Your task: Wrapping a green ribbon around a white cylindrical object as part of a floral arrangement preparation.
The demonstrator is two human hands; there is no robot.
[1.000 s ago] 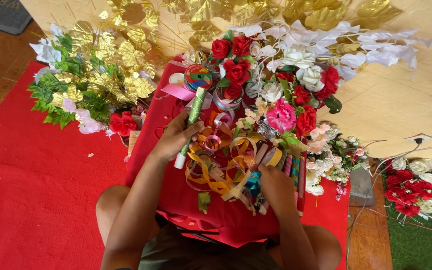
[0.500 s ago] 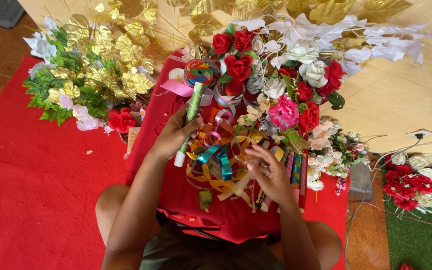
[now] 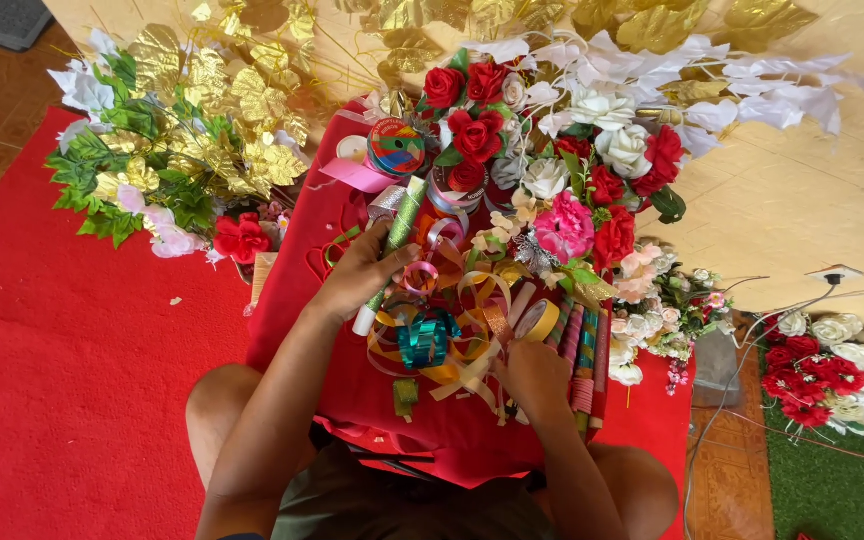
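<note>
Two bare hands work over a red cloth-covered tray (image 3: pixel 297 300) on the lap — the left hand (image 3: pixel 364 272) is closed around a glittery green ribbon roll (image 3: pixel 392 240), upright and tilted, while the right hand (image 3: pixel 534 375) rests with fingers curled on a tangle of curled gold ribbon (image 3: pixel 457 345), beside a teal bow (image 3: pixel 426 337).

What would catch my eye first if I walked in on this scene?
Probably the bouquet of red and white roses at top centre, with the gold leaves fanned out to its left. Below it, curled ribbons lie heaped on a red cloth. The left hand grips a green roll, while the right hand rests by a tape roll.
</note>
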